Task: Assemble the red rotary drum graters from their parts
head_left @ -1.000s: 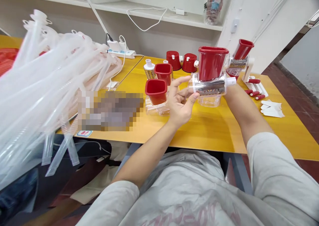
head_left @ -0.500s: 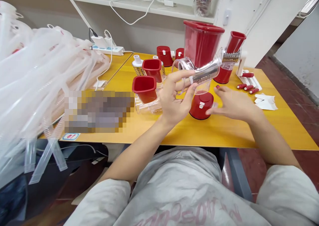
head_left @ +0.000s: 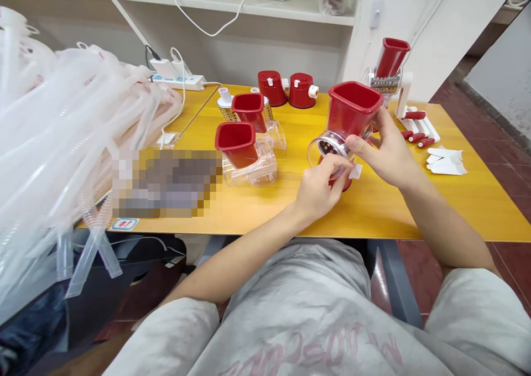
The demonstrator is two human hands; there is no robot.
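A red hopper with a clear barrel (head_left: 350, 108), part of a rotary grater, is tilted over a red base (head_left: 344, 186). My right hand (head_left: 385, 149) grips the hopper and barrel from the right, thumb across the front. A metal grating drum (head_left: 329, 145) sits inside the barrel, its open end facing left. My left hand (head_left: 323, 185) is closed in a pinch just below the barrel, in front of the base. By its fingertips shows a small white piece (head_left: 355, 171). What the pinch holds is hidden, and the left fingers cover most of the base.
Two red hoppers with clear barrels (head_left: 236, 144) lie to the left. Behind are red bases (head_left: 302, 90) and metal drums (head_left: 226, 105). An assembled grater (head_left: 390, 72), red-handled cranks (head_left: 421, 132) and white paper pieces (head_left: 446, 161) are at right. Clear plastic parts (head_left: 83, 110) pile at left.
The metal drum, previously in my left hand at the barrel's opening, is now inside the barrel. My right hand has risen to grip the hopper, which has come lower and nearer. My left hand has moved right.
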